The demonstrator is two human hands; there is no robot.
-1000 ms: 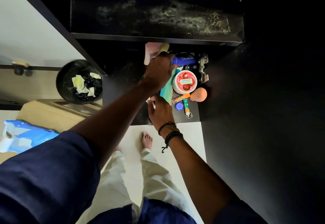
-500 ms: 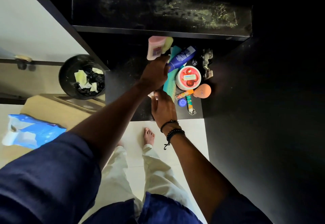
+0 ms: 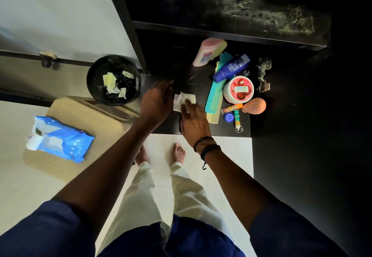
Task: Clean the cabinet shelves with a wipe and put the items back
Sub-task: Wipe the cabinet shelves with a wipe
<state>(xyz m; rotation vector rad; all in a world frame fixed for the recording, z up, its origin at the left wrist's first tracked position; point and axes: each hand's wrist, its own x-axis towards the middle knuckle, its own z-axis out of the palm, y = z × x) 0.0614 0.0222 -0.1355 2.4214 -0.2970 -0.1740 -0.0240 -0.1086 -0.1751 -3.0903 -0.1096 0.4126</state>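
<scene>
A white wipe [image 3: 184, 100] lies on the dark lower shelf [image 3: 193, 75] of the cabinet. My right hand [image 3: 194, 122], with bead bracelets at the wrist, presses on the wipe with straight fingers. My left hand [image 3: 157, 100] hovers just left of the wipe, fingers relaxed, holding nothing. Toiletries crowd the shelf's right side: a pink bottle [image 3: 207, 53], a blue bottle [image 3: 231, 67], a teal comb [image 3: 215, 95], a round jar [image 3: 239, 89], an orange sponge [image 3: 254, 105] and small tubes [image 3: 231, 108]. The upper shelf [image 3: 261, 12] is bare and dusty.
A black bin [image 3: 113, 80] with used wipes stands on the floor at the left. A blue wipe pack [image 3: 58, 139] lies on a beige surface [image 3: 96, 115]. The open dark cabinet door [image 3: 302, 146] fills the right. My bare feet stand on white tiles [image 3: 231, 152].
My left hand has let go of the pink bottle and drawn back to the wipe. The right hand has spread the wipe onto the shelf. The camera has moved closer.
</scene>
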